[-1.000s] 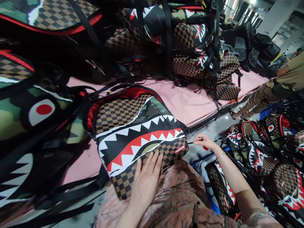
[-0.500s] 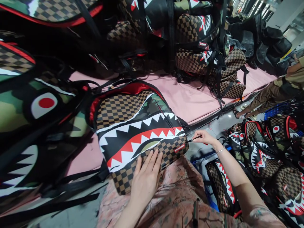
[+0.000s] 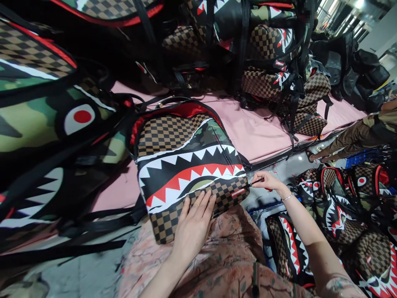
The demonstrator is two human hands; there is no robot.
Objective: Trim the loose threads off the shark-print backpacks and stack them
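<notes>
A backpack (image 3: 176, 134) with brown check, a camouflage patch and a printed shark mouth lies in front of me, partly on the pink table edge and partly over my lap. Its top gapes, showing red lining. My left hand (image 3: 196, 219) rests flat on the lower checked panel, fingers stretched out. Beside the bag's lower right corner, my right hand (image 3: 267, 181) pinches a slim dark tool (image 3: 257, 181) with a bit of red near the palm. The tool's tip points at that corner; whether it touches, and its exact kind, I cannot make out.
Large camouflage shark bags (image 3: 77, 118) crowd the left. More checked bags (image 3: 263, 82) are piled along the back of the pink table (image 3: 242, 128). Finished-looking backpacks (image 3: 335, 198) heap up at the lower right. A person in brown trousers (image 3: 350, 136) stands at the far right.
My view has swung slightly left, so the surroundings sit farther right in the picture. Both hands keep nearly the same places on and beside the backpack.
</notes>
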